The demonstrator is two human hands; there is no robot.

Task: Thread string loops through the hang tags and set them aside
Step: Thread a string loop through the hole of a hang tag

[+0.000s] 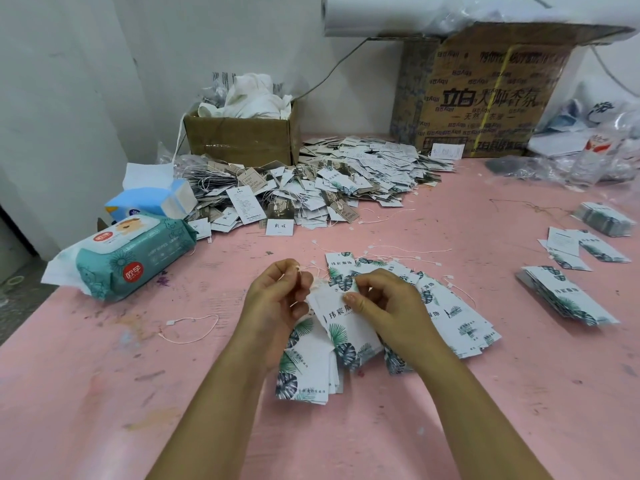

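Note:
Over the pink table [104, 393], my right hand [388, 306] pinches the top of a white hang tag [349, 327] printed with green leaves. My left hand [277, 299] pinches a thin white string loop [304, 270] right at the tag's upper end. Under my hands a fanned stack of the same leaf tags [460, 327] lies on the table, and more of these tags [304, 375] lie below my left wrist. Loose string loops [401, 252] lie just beyond the fan.
A big heap of strung tags [311, 185] fills the back. Behind it stand a small cardboard box [242, 140] and a large printed carton [485, 98]. A wipes pack [135, 254] and tissue box [152, 199] sit left. Tag stacks [568, 299] lie right. A stray string [194, 327] lies left.

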